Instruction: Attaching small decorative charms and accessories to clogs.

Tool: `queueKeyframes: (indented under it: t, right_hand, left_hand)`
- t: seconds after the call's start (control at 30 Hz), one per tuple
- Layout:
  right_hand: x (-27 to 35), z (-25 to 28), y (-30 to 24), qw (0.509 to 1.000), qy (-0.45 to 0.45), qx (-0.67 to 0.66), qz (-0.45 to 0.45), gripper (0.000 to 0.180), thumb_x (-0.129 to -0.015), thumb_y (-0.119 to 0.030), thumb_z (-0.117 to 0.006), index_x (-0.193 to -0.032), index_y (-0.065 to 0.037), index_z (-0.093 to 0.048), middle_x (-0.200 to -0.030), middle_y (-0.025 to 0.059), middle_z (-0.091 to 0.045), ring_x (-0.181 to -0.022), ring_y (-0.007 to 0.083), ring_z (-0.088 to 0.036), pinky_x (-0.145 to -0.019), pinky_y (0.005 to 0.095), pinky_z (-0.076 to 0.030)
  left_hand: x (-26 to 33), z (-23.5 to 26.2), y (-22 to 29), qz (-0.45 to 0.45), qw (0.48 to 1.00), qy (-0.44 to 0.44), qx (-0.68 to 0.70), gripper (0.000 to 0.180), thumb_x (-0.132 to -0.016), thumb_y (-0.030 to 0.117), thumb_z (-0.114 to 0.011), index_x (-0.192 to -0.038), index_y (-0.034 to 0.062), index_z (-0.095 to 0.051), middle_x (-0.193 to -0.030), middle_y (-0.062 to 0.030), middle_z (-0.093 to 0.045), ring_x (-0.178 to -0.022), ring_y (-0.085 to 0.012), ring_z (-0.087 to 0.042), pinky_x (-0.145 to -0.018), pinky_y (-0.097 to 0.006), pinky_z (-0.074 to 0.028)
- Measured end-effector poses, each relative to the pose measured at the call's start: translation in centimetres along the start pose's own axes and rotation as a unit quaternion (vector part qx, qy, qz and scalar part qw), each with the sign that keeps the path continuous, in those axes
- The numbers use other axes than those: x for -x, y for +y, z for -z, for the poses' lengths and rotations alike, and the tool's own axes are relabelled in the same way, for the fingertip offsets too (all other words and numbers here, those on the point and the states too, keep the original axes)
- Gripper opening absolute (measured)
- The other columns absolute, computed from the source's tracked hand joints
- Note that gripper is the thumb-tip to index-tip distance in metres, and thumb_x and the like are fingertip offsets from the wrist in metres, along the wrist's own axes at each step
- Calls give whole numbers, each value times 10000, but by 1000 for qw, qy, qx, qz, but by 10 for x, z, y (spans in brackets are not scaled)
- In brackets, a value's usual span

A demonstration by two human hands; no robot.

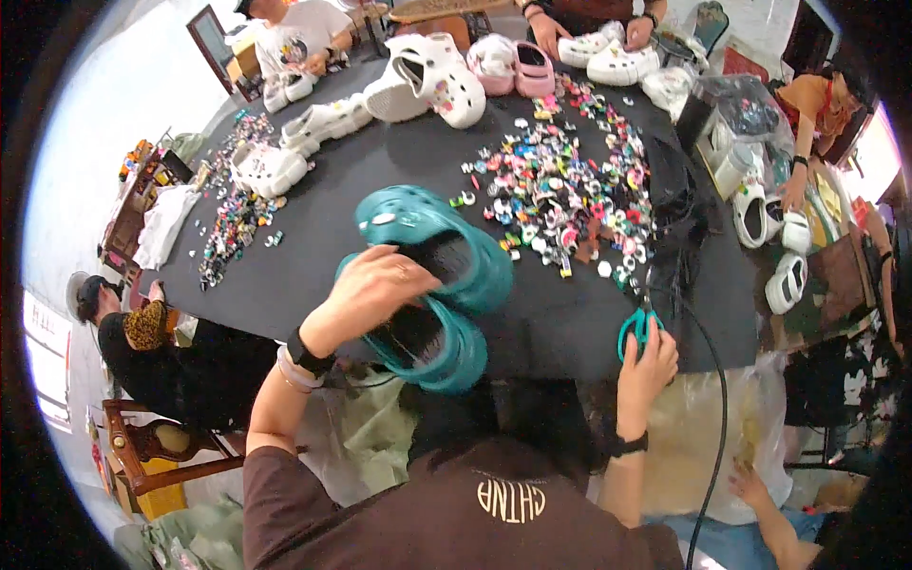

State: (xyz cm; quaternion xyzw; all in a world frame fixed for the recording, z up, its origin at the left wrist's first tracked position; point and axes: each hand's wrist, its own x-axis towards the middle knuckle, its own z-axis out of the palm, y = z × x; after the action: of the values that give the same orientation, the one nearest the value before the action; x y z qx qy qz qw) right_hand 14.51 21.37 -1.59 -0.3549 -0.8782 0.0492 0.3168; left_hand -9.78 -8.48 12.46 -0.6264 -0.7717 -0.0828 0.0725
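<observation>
A dark table [560, 323] spreads out beneath and ahead of both hands. The pair of teal clogs [484, 280] is at the left hand, one shoe just beyond its fingers and the other under and nearer the wrist, jutting past the table edge; whether either rests on the tabletop I can't tell. They look like moulded foam: light for their bulk, springy rather than brittle, smooth enough to slip a little under a loose hold. The thick rim around the foot opening or the heel wall would give the firmest hold; the thinner edges would likely flex.

The left hand [372, 287] lies back-up across the front of the openings, thumb and fingers spread partway and clamped on the facing edges of the two shoes. The right hand [649, 366] is well apart from it, half closed, its fingers around the handles of the scissors [627, 334]. These look stiff and light, best held by the loops; their tips point away from the palm, toward the pile of charms [570, 190] beyond that hand. Smallest is a white oval piece [383, 218] on the farther shoe, just past the left fingers.
</observation>
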Motion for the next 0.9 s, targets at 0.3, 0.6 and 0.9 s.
queueKeyframes:
  t: [0.3,0.6,0.9]
  right_hand:
    - [-10,32,2,982,-50,-175,-58,338,-875,-156,-557,-1204,-84,-526,-1065,145,-511,-985,311,-512,-828,391,-411]
    - [27,83,-12,769,-304,-524,-203,421,-886,21,-501,-1299,-15,-430,-1037,74,-513,-854,139,-583,-734,219,-448]
    - [23,67,-31,457,-408,-752,-243,753,-729,-221,-723,-1335,23,-348,-1066,89,-553,-833,160,-576,-722,262,-455]
  left_hand:
    - [-13,-2,58,69,996,-26,-55,690,-578,184,-753,-1226,120,-524,-1306,-88,-465,-1281,-271,-353,-1048,-419,-297]
    - [55,-31,116,372,893,223,115,567,-706,100,-727,-1232,57,-521,-1308,-126,-467,-1234,-313,-415,-997,-407,-343]
    - [46,-35,116,347,883,304,89,336,-758,147,-695,-1075,56,-630,-1258,-130,-514,-1220,-341,-431,-992,-417,-345]
